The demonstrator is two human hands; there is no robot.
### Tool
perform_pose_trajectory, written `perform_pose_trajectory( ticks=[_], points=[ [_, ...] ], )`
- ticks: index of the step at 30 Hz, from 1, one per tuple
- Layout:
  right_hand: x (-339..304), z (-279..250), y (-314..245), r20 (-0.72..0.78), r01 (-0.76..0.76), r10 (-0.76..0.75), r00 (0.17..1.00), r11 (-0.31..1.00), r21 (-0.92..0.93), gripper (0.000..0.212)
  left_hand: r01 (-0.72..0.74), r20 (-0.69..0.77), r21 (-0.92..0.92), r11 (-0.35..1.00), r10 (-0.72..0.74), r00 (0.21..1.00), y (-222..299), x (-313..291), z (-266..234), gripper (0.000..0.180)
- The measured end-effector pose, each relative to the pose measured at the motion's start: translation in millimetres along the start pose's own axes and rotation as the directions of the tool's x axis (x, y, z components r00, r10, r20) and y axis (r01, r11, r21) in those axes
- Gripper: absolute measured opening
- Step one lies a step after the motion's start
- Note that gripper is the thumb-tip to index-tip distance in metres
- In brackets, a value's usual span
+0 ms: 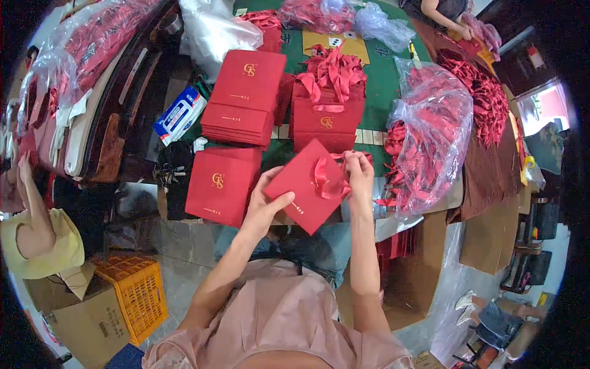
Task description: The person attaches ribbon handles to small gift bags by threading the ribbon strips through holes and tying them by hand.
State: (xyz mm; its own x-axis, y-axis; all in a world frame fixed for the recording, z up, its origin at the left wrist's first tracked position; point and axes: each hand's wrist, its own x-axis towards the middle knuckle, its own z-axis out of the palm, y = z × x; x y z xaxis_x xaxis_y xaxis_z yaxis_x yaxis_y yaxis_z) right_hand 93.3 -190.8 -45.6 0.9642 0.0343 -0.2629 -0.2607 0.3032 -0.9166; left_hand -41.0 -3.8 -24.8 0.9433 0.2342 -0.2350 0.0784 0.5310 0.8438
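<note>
- Holding a red paper bag (301, 195) tilted onto one corner, a person in a pale pink top (279, 307) worked at the near edge of a green worktop (376, 109).
- The left hand (268, 200) gripped the bag's left corner, its thumb pressed across the printed front.
- The right hand (359, 174) was closed, its fingers pinched on red ribbon at the bag's upper right edge; a loop of ribbon (321, 171) hung over the bag's face.
- The bag was held just in front of a stack of bags topped with loose ribbons (326, 126).
- To the left lay two more red stacks, a taller one (246, 92) behind a lower one (221, 184), near a blue-and-white pack (180, 115).
- To the right, a clear plastic sack (430, 138) bulged with red ribbons.
- A co-worker in a yellow top (52, 249) sat at far left, above an orange crate (144, 295).
</note>
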Motion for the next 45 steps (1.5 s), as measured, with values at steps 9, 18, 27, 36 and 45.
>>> perform_pose_trajectory(
  ticks=[9, 18, 27, 36, 45],
  points=[
    [26.6, 6.7, -12.1, -0.043, 0.114, -0.111, 0.993, 0.991, 0.074, 0.01, -0.089, 0.089, 0.375, 0.923, 0.06, 0.994, 8.4, -25.9, -0.9, 0.03],
    [22.0, -11.7, -20.5, 0.021, 0.266, -0.282, 0.959, 0.873, -0.41, 0.022, -0.344, 0.071, 0.541, 0.768, 0.366, 0.928, 35.4, -29.2, 7.0, 0.028],
    [-35.9, -35.6, -27.3, 0.236, 0.3, -0.288, 0.928, 0.201, -0.933, 0.019, -0.453, 0.443, 0.89, -0.048, 0.323, 0.836, 11.0, -35.2, 26.3, 0.068],
    [-40.3, -34.3, -22.0, 0.215, 0.327, -0.279, 0.936, 0.459, -0.826, 0.012, -0.489, 0.489, 0.872, -0.001, 0.036, 0.872, -31.8, -31.0, 30.2, 0.094],
    [-62.8, 1.9, -1.7, 0.206, 0.182, -0.124, 0.971, 0.938, -0.294, 0.009, -0.394, 0.321, 0.848, 0.355, 0.247, 0.914, -13.8, 3.2, 47.9, 0.022]
  ],
)
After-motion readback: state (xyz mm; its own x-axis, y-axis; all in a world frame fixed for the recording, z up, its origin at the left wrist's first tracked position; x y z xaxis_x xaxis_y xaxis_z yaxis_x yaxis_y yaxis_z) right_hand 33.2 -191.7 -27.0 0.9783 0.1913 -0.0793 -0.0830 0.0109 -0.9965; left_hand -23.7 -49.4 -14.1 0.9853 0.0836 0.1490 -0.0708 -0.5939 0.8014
